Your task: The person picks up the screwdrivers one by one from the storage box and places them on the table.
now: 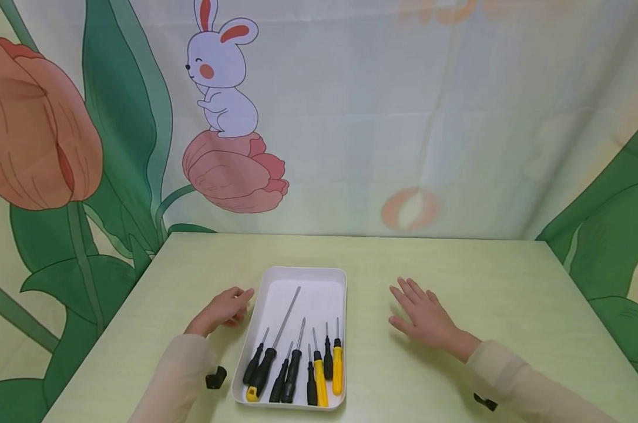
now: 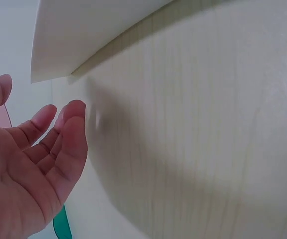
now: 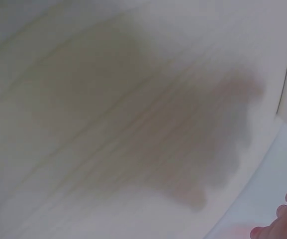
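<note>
A white tray (image 1: 276, 291) lies lengthwise on the table, a little left of its middle. Several screwdrivers fill its near half, tips pointing away: black-handled ones such as the long-shafted screwdriver (image 1: 266, 367), and yellow-handled ones such as the screwdriver (image 1: 338, 370) by the right wall. My left hand (image 1: 226, 308) is beside the tray's left rim with fingers loosely bent, holding nothing. In the left wrist view that hand (image 2: 39, 164) hovers below the tray's wall (image 2: 98, 30). Over the table right of the tray, my right hand (image 1: 425, 314) is spread palm down, empty.
The pale wood-grain table (image 1: 372, 364) ends at a printed cloth backdrop (image 1: 340, 117) with a rabbit and tulips. A small black piece (image 1: 215, 378) shows at the left sleeve, another black piece (image 1: 485, 402) at the right sleeve.
</note>
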`<action>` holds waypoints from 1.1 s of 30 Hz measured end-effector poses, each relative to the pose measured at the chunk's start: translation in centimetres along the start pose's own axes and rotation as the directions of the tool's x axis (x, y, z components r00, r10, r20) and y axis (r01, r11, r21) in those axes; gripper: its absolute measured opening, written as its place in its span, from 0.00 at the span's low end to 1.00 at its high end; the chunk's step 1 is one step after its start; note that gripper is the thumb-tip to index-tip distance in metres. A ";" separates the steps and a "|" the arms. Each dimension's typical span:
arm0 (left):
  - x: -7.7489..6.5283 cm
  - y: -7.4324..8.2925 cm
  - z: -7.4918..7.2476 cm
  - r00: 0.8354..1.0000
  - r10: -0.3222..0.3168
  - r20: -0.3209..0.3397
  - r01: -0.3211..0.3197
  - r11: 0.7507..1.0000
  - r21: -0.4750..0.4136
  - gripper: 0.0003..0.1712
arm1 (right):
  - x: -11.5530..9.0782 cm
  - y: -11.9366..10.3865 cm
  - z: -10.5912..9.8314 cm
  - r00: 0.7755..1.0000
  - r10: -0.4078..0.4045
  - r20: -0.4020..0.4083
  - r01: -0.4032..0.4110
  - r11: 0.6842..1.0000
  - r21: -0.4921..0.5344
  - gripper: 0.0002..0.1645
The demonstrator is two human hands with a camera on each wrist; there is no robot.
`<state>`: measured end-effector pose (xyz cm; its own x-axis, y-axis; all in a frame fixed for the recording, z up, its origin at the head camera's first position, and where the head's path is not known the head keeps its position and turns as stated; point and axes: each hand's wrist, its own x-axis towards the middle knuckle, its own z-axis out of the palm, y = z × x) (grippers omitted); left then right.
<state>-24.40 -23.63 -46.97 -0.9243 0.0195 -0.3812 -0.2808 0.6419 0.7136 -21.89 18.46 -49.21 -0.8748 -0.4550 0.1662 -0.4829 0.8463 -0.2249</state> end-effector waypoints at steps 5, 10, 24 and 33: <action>-0.1 -0.2 0.2 1.000 -0.028 0.008 0.028 1.000 0.003 0.28 | 0.0 -1.2 0.1 0.999 -0.041 -0.007 0.041 0.999 0.003 0.39; -0.5 -0.1 0.2 0.999 -0.037 0.020 0.037 0.999 0.007 0.28 | -0.1 -2.6 0.0 0.996 -0.087 -0.023 0.088 0.996 0.012 0.39; -1.5 -0.2 0.6 0.998 -0.004 0.070 0.002 0.999 0.037 0.23 | -0.1 -5.6 -0.4 0.990 -0.131 0.050 0.127 0.989 0.081 0.37; -1.2 -0.8 1.1 0.996 0.010 0.086 -0.012 1.000 0.018 0.21 | -0.3 -7.3 0.0 0.978 -0.179 0.109 0.174 0.983 0.054 0.36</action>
<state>-22.76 -23.36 -47.71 -0.9015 0.0919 -0.4229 -0.2650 0.6553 0.7074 -18.05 12.43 -47.61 -0.7730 -0.6268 0.0985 -0.6294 0.7379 -0.2438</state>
